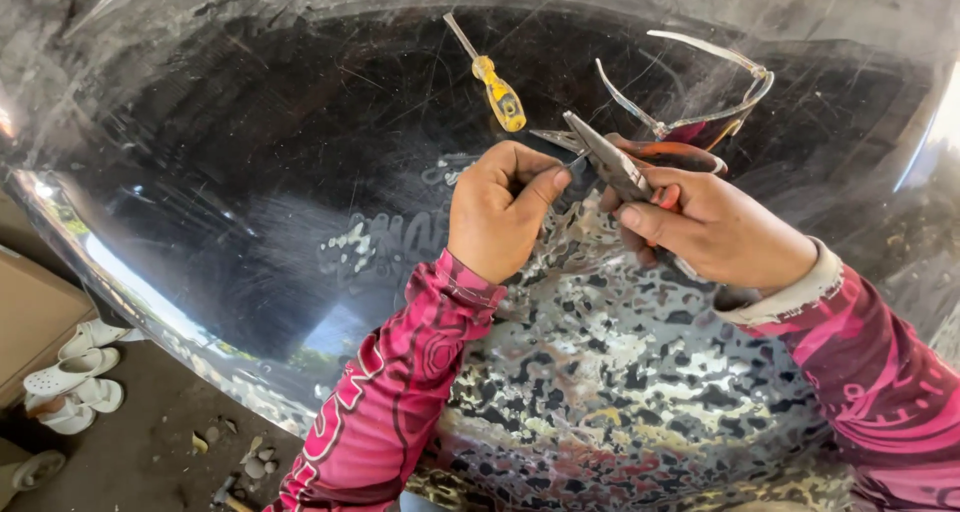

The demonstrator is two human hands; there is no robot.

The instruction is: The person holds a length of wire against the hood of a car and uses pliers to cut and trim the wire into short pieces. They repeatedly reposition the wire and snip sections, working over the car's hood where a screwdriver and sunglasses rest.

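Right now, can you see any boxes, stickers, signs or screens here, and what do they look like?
Cardboard box: far left edge by the white sandals, plain brown, only partly in view.
Faded marking: on the shiny dark surface left of the left hand, pale and blotchy.
No signs or screens.

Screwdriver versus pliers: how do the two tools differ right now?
The screwdriver lies untouched on the glossy dark surface; the pliers are gripped in the right hand. The screwdriver has a yellow handle, the pliers reddish grips. The pliers' tips meet something small pinched by the left hand; the screwdriver touches nothing else. Both are hand tools.
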